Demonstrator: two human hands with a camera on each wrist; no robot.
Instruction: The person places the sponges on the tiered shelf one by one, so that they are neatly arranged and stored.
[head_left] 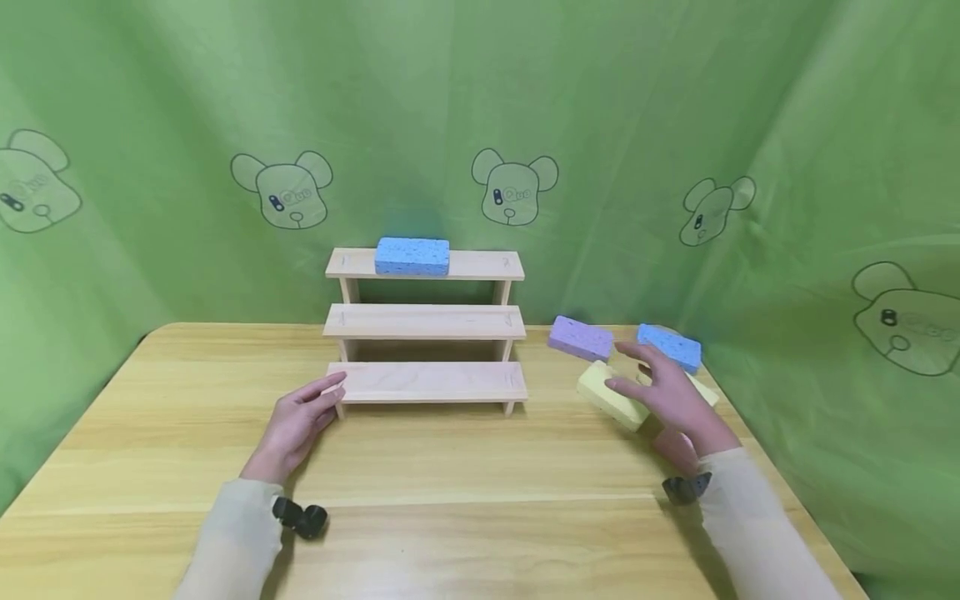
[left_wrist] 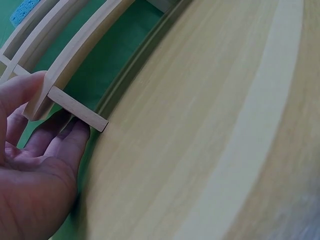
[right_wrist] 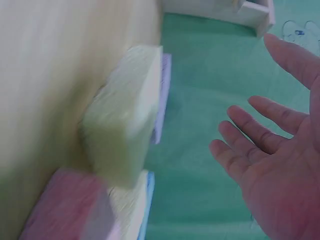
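A three-tier wooden display stand (head_left: 427, 382) stands toward the back of the table. My left hand (head_left: 296, 429) grips the left end of its lowest tier; in the left wrist view the fingers (left_wrist: 65, 142) reach behind the end leg. Over at the right, my right hand (head_left: 667, 396) hovers above a yellow sponge (head_left: 609, 396), fingers spread and holding nothing. The right wrist view shows its palm apart from the yellow sponge (right_wrist: 117, 115). A pink sponge (head_left: 677, 451) lies partly hidden under the right wrist. Behind the hand, a second pale yellow sponge (head_left: 705, 389) shows in part.
On the top tier sits a blue sponge (head_left: 412, 257). A purple sponge (head_left: 581, 337) and another blue sponge (head_left: 670, 345) lie at the table's back right. Green curtain (head_left: 420, 108) hangs close behind and along the right side of the wooden table (head_left: 450, 533).
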